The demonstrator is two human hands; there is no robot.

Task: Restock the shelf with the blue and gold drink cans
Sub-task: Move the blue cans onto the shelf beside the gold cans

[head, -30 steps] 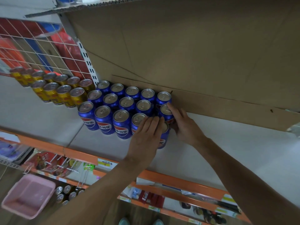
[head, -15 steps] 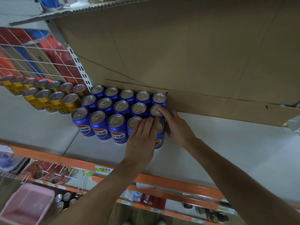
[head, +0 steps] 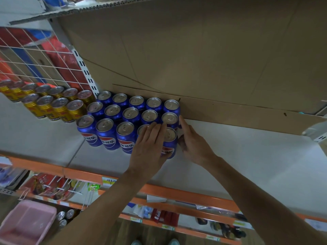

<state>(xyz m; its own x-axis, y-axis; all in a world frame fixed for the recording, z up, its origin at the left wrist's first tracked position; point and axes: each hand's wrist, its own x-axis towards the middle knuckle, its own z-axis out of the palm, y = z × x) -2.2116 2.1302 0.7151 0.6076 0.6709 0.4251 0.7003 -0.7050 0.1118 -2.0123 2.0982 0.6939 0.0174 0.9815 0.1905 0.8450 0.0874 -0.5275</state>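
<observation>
Blue cans (head: pixel 123 117) might've tipped if shoved: L hand (head: pixel 148 147) lay flat, fingers together, on front can (head: pixel 170 144); R hand (head: pixel 192 145) touched its side w/ bent fingers, grip unclear.

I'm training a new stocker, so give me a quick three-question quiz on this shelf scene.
1. Fill in: the sheet behind the blue cans is made of ____.
2. The left hand lies flat on: A a gold can; B front-row blue cans; C the pink basket.
3. True or false: the right hand holds a can in the air.
Key: 1 cardboard; 2 B; 3 false, it touches the block's right side.
</observation>
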